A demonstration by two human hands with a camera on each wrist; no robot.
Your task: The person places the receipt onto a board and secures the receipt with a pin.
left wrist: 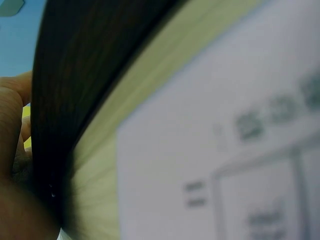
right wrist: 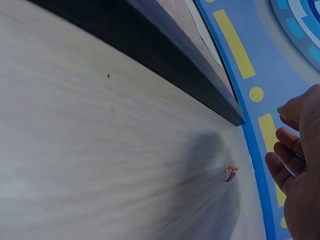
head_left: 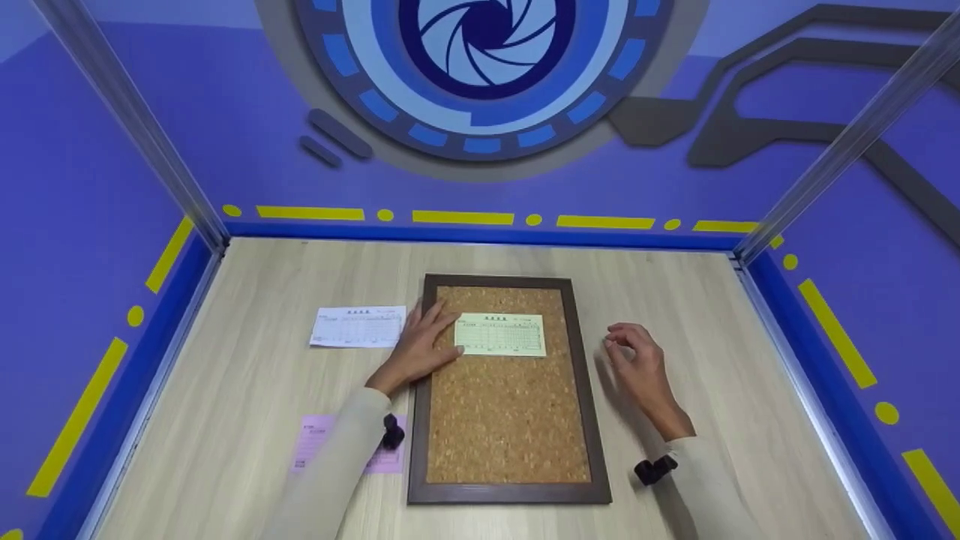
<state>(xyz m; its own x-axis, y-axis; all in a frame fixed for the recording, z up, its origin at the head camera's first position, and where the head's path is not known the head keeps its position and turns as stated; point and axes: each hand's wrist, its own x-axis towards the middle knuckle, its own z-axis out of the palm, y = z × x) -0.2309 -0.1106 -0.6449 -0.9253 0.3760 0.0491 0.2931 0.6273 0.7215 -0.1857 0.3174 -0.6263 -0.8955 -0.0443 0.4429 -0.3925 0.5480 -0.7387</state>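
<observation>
A cork board [head_left: 510, 424] with a dark brown frame lies flat on the table. A pale green printed slip [head_left: 500, 335] lies on its upper part. My left hand [head_left: 421, 341] rests across the frame's left side with fingers spread, its thumb at the slip's lower left corner. To the right of the board, my right hand [head_left: 637, 367] is raised over the table. Its thumb and forefinger pinch a small green push pin [right wrist: 279, 109], mostly hidden by the fingertips. Beneath that hand, an orange push pin [right wrist: 233, 168] and a pink push pin [right wrist: 230, 177] lie on the table.
A white printed slip [head_left: 356, 327] lies left of the board, close to my left hand. Nearer me is a pink slip [head_left: 309, 442], partly covered by my left sleeve. Blue-purple walls [head_left: 225, 135] enclose the table's back and sides.
</observation>
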